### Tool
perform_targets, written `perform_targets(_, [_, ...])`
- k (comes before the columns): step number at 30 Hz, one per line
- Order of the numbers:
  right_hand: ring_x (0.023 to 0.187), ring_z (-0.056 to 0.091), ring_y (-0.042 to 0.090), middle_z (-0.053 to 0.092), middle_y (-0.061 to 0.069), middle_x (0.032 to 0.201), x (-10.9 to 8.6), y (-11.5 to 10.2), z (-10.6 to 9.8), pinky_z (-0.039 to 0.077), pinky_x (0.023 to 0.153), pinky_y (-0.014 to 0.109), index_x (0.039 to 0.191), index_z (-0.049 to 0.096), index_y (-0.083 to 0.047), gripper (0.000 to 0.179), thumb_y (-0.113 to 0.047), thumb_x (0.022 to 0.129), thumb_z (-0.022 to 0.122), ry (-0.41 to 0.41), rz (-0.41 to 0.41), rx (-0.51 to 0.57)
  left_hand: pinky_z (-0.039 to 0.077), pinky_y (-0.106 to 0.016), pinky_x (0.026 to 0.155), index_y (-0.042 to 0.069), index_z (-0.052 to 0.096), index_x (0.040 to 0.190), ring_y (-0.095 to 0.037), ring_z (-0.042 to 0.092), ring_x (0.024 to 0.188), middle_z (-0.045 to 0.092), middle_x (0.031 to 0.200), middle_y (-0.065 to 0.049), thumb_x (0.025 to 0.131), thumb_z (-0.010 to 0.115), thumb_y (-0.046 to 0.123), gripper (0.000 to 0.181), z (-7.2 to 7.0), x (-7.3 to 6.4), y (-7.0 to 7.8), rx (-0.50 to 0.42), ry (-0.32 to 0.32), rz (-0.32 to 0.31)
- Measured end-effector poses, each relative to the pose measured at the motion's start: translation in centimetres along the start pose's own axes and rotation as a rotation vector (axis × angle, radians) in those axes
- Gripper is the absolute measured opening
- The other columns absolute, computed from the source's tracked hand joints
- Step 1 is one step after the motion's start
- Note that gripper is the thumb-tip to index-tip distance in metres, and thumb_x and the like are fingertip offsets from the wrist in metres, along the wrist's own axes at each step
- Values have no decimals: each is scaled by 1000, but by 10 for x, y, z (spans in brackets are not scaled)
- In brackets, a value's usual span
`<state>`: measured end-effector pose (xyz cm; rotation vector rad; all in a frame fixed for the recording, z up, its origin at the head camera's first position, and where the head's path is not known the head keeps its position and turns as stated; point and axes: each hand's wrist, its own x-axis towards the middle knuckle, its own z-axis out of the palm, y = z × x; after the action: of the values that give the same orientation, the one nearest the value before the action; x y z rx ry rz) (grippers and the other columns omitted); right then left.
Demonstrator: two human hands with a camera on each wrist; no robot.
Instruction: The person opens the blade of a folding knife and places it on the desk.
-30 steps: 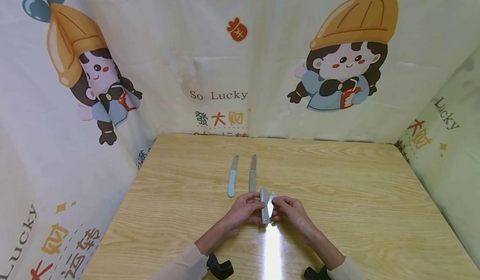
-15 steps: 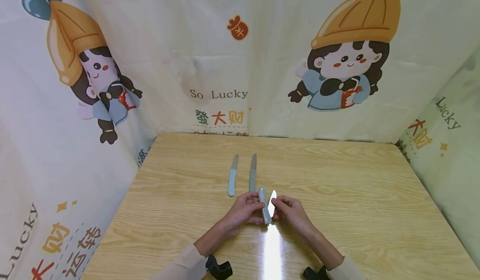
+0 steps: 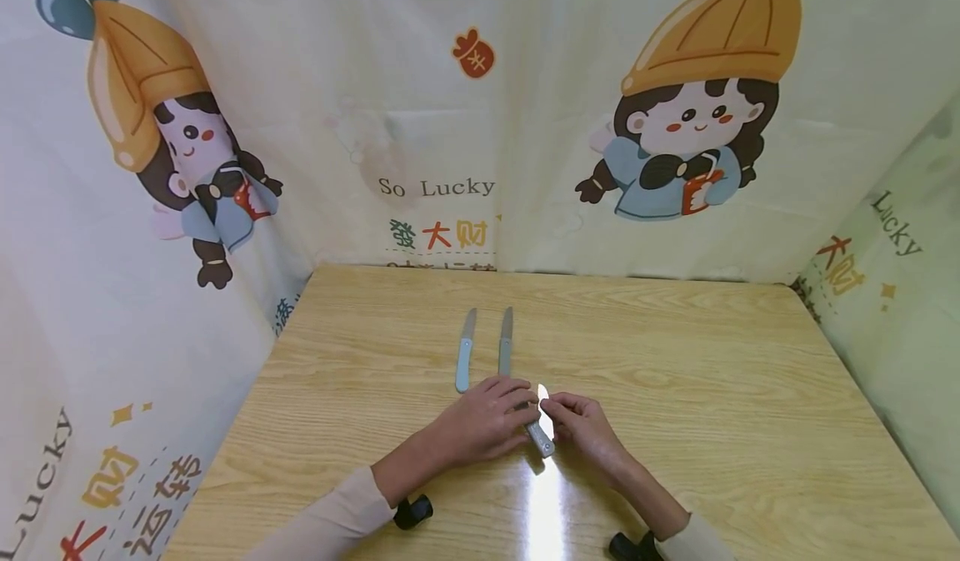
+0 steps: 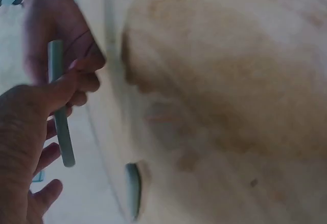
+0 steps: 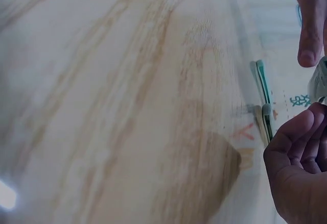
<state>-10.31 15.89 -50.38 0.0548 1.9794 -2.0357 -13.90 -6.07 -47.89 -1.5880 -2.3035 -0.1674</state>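
Observation:
Between the hands is a folding knife (image 3: 541,442) with a grey handle, its shiny blade (image 3: 546,411) swung partway out from the handle's near end. My left hand (image 3: 487,418) holds the handle from above and hides its far part in the head view. In the left wrist view the left thumb lies across the grey-green handle (image 4: 62,132), with the other fingers behind it. My right hand (image 3: 592,432) pinches the blade between thumb and fingers. Seen from the right wrist, the curled right fingers (image 5: 291,137) are at the right edge, just below the knife.
Two unfolded knives lie on the wooden table (image 3: 712,378) beyond the left hand, blades pointing away: one with a light blue handle (image 3: 464,365), one with a grey-green handle (image 3: 505,359). A printed curtain (image 3: 555,127) stands behind the table and along both sides.
My left hand has turned over the handle, its back now facing up and covering more of it. The handle's near end has swung slightly right and nearer. My right hand keeps its pinch.

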Motion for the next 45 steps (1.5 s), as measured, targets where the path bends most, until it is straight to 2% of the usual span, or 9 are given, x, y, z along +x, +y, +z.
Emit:
perform_targets(2, [77, 53, 10, 57, 0, 87, 0, -1, 1, 47, 66, 22, 109, 66, 9, 30, -20, 102, 64, -1, 5, -11, 38, -37, 109, 20, 73, 119, -17, 55, 122, 65, 123, 1, 96, 72, 38, 30, 0, 1, 3, 44, -15, 9])
perform_targets(6, [77, 51, 9, 56, -1, 86, -1, -2, 1, 45, 65, 22, 109, 66, 9, 31, -21, 102, 64, 3, 9, -31, 41, -40, 107, 22, 74, 116, -13, 58, 115, 65, 117, 4, 94, 74, 41, 29, 1, 0, 6, 73, -23, -18])
perform_targets(15, [83, 57, 13, 60, 4, 89, 0, -2, -1, 51, 71, 25, 114, 64, 12, 35, -21, 103, 62, 14, -2, -26, 45, -41, 102, 22, 75, 112, -13, 60, 111, 65, 113, 4, 90, 76, 44, 31, 3, -3, 4, 75, 44, -36])
perform_targets(22, [80, 57, 14, 58, 5, 86, 0, -2, -2, 53, 70, 27, 110, 62, 13, 32, -18, 103, 63, 44, -9, 12, 48, -36, 90, 27, 77, 106, -12, 60, 106, 64, 108, 7, 86, 79, 48, 29, 3, -7, 4, 91, 94, -84])
perform_targets(31, [77, 59, 15, 59, 7, 84, -2, 0, -4, 56, 72, 29, 110, 60, 11, 32, -19, 103, 62, 44, -14, 44, 47, -33, 80, 26, 80, 102, -13, 61, 99, 65, 102, 7, 86, 78, 49, 28, 9, -13, 4, 40, 173, -130])
perform_targets(37, [78, 60, 15, 60, 7, 84, -2, 1, -5, 57, 73, 31, 111, 60, 12, 32, -19, 103, 62, 46, -15, 65, 44, -32, 79, 25, 80, 103, -12, 60, 96, 65, 103, 8, 87, 78, 48, 28, 8, -18, 7, -15, 166, -203])
perform_targets(45, [75, 61, 17, 61, 9, 81, -1, 4, -7, 57, 72, 33, 108, 60, 10, 29, -18, 103, 63, 58, -5, 96, 43, -31, 74, 24, 80, 99, -12, 58, 89, 67, 100, 7, 84, 82, 47, 28, 7, -21, 12, -20, 181, -263])
